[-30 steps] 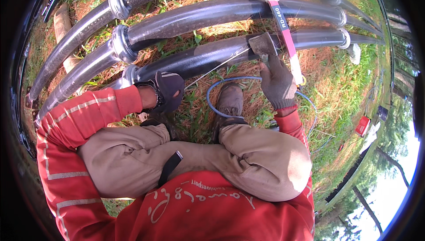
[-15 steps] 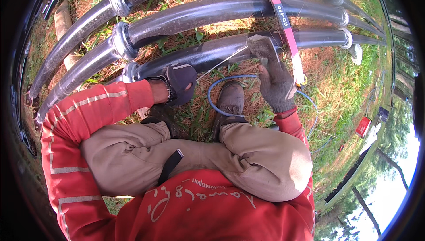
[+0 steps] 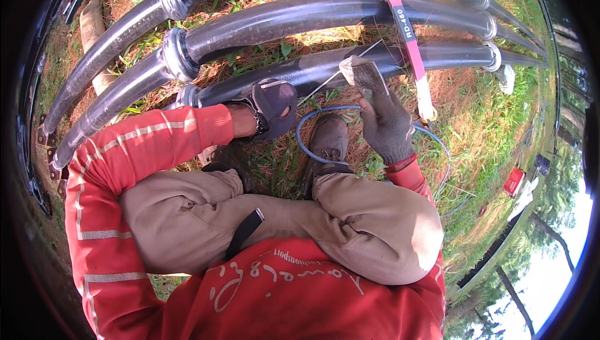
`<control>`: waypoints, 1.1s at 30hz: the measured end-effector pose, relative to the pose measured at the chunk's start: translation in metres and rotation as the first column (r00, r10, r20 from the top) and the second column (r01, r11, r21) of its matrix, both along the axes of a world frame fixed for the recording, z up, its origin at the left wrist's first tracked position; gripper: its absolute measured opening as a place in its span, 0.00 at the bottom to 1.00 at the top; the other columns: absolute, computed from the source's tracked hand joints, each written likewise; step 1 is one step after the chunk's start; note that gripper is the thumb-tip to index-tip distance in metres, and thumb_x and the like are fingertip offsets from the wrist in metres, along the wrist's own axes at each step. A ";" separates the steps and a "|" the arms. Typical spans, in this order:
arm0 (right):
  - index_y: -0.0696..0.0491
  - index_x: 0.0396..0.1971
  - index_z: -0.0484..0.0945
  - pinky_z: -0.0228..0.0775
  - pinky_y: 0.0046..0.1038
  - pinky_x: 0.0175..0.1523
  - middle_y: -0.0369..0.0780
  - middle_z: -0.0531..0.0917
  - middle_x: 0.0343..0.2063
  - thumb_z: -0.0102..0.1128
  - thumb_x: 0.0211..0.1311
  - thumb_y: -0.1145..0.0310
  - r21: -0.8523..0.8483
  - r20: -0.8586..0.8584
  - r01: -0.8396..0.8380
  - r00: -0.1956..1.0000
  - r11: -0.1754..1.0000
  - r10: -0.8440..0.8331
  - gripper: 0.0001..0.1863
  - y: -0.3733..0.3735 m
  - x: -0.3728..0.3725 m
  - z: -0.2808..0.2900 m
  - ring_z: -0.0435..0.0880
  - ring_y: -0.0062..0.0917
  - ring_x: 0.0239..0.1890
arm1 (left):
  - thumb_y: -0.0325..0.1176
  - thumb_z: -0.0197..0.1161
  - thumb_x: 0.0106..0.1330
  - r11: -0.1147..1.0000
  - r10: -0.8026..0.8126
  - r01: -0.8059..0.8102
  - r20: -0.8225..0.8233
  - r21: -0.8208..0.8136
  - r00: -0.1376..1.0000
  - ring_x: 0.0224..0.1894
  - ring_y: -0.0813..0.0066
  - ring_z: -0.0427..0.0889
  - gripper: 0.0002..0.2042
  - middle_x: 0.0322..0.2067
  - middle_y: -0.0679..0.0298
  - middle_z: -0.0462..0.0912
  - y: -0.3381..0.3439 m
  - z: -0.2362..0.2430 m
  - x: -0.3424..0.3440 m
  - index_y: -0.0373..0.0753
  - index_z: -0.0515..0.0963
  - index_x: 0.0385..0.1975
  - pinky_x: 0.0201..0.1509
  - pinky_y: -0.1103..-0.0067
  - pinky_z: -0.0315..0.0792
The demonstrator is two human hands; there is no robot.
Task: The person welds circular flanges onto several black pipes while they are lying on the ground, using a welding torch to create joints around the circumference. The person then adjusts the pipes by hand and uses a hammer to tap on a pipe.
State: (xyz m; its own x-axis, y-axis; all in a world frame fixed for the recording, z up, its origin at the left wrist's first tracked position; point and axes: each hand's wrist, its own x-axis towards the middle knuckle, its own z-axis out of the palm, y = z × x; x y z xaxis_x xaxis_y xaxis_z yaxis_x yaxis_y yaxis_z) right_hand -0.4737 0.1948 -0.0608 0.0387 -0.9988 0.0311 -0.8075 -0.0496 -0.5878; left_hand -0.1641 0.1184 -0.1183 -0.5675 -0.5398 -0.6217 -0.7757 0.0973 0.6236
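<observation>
My left hand [image 3: 275,110], in a dark glove, is closed near the nearest black pipe [image 3: 244,82]. From it a thin pale rod [image 3: 322,84] slants up to the right. My right hand [image 3: 385,126], in a grey knit glove, is closed on a flat grey piece [image 3: 364,72] with a pale edge; whether it is folded cloth or a stiff plate I cannot tell. The rod passes behind this piece, and its thin end shows beyond it against the pipe. My left fingers are mostly hidden by the glove's back.
Two more black pipes with grey collars [image 3: 180,54] lie beyond. Across them rests a pink and black packet [image 3: 407,43] of thin pale rods. A blue cable [image 3: 299,132] loops round my boot [image 3: 328,137]. At the right, a red box [image 3: 514,181] lies on grass.
My left hand has moved right and slightly up with the rod, nearer my right hand. The flat grey piece has shifted slightly left and down; the rod's end now shows past it.
</observation>
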 end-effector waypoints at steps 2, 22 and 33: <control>0.46 0.78 0.78 0.84 0.50 0.38 0.50 0.89 0.41 0.68 0.80 0.56 0.100 -0.192 -0.059 0.978 0.993 0.077 0.31 -0.005 -0.003 -0.004 0.92 0.52 0.36 | 0.50 0.64 0.76 0.993 -0.058 0.070 0.128 -0.091 0.990 0.43 0.55 0.90 0.15 0.43 0.58 0.92 -0.001 0.005 -0.007 0.48 0.88 0.49 0.49 0.57 0.82; 0.46 0.76 0.81 0.87 0.46 0.39 0.48 0.91 0.45 0.71 0.76 0.55 0.047 -0.161 -0.157 0.974 0.987 0.162 0.31 0.004 0.007 -0.001 0.94 0.49 0.35 | 0.47 0.65 0.75 0.983 -0.002 -0.002 -0.021 -0.184 1.000 0.56 0.54 0.87 0.19 0.55 0.55 0.89 0.006 -0.033 -0.012 0.46 0.86 0.58 0.61 0.62 0.80; 0.48 0.76 0.80 0.84 0.47 0.37 0.50 0.90 0.42 0.70 0.78 0.55 0.091 -0.111 -0.041 0.992 0.995 0.052 0.31 -0.001 0.003 0.007 0.92 0.51 0.35 | 0.51 0.64 0.80 0.989 -0.110 0.109 -0.010 -0.101 0.994 0.59 0.63 0.88 0.20 0.57 0.58 0.91 0.003 -0.009 0.009 0.46 0.89 0.60 0.63 0.66 0.82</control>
